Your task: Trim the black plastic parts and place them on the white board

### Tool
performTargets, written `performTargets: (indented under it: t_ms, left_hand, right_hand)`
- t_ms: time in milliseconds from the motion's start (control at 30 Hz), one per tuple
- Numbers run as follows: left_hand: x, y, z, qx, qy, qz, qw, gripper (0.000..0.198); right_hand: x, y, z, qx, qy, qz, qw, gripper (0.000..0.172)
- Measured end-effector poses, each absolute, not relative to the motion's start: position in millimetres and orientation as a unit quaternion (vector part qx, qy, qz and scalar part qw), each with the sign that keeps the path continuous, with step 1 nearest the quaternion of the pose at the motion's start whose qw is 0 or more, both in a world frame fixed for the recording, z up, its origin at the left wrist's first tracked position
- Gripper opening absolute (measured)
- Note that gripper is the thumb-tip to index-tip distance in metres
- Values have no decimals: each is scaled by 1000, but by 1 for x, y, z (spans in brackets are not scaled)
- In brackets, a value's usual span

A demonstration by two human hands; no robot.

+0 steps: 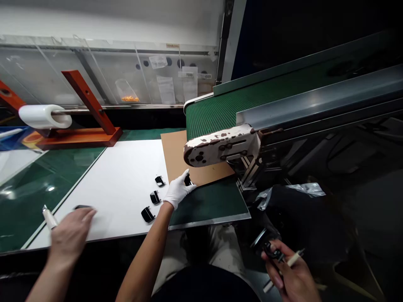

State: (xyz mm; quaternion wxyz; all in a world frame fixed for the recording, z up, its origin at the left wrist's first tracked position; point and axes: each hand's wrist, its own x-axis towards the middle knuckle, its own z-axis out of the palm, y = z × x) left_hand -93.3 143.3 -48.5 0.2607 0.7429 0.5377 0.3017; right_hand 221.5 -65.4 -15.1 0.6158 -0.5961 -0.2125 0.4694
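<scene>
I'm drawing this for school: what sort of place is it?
Probably a factory: there's a green conveyor belt, a white roll on a red-brown stand, and small black parts on a white surface.

One head-worn camera looks forward and down at the tabletop (210, 206) from close above — the wearer's lap (227, 248) at six o'clock, conveyor (217, 114) toward two.

I can't read anything: slips (165, 89) and barcode label (188, 75) near right edge of clear panel (126, 63), tag (172, 45) at its top edge, all too small.
</scene>
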Motion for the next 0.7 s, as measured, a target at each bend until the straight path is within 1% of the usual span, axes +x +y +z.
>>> performTargets:
  t_ms: [133, 233, 400, 500, 533, 633, 700]
  left_hand:
    - [-32, 207, -64, 714, 606, 229, 264, 35]
    - [-33, 212, -70, 698, 632, 205, 265, 39]
    - [-47, 160, -51, 697, 619, 222, 287, 71]
    - [-34, 110, -34, 722, 553, 230, 346, 77]
    - [-26, 93, -28, 731, 522, 232, 373, 82]
    - [2, 49, -13, 749, 376, 270, 474, 109]
    - [18, 32, -6, 747, 304, 292, 514, 121]
  right_hand:
    - [213, -63, -17, -598, -210, 472, 613, 42]
    - [213, -62, -20, -601, -213, 478, 604, 44]
    - [223, -59, -30, -590, -256, 514, 568, 43]
    - [222, -55, -32, -579, -301, 530, 542, 41]
    - [220, -53, -32, -575, -310, 530, 540, 40]
    - [211, -47, -30, -553, -330, 543, 538, 37]
    - [207, -42, -28, -539, -337, 560, 531, 38]
